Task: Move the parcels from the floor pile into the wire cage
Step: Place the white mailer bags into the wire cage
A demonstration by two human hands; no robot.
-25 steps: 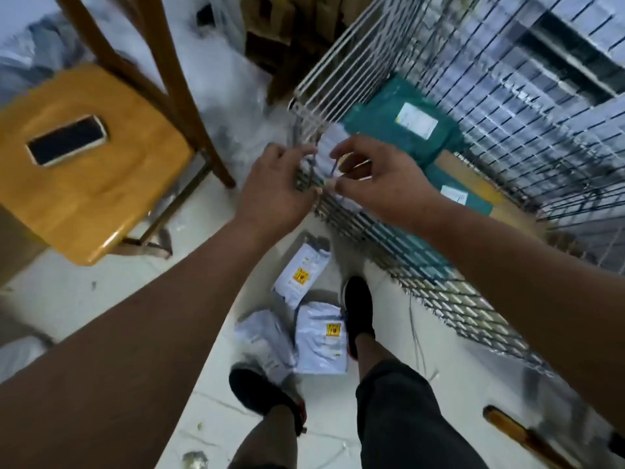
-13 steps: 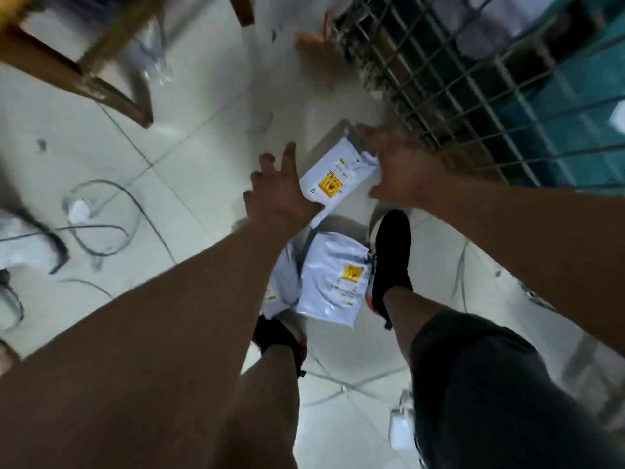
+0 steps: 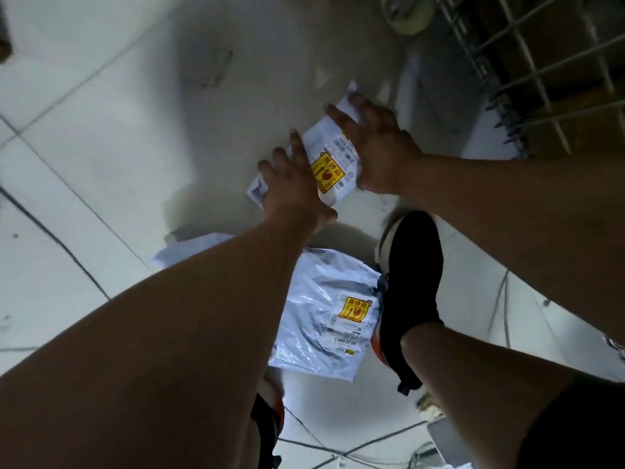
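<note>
A white parcel bag with a yellow label point(image 3: 333, 176) lies on the tiled floor. My left hand point(image 3: 292, 187) reaches over its left edge with fingers spread and straight. My right hand point(image 3: 378, 150) lies over its right side, fingers extended. A second, larger white parcel with a yellow label point(image 3: 324, 316) lies nearer to me, beside my shoe. Part of a third white parcel point(image 3: 189, 250) shows behind my left forearm. The wire cage point(image 3: 527, 72) stands at the upper right, its lower bars in view.
My black shoe point(image 3: 409, 282) stands right of the larger parcel; the other foot is mostly hidden under my left arm. Thin cables point(image 3: 504, 306) trail over the floor at the right and bottom. A pale round object point(image 3: 411, 11) sits by the cage's corner.
My hands left the cage rim and dropped to the floor. The view tipped downward, and both hands now reach the upper parcel from either side.
</note>
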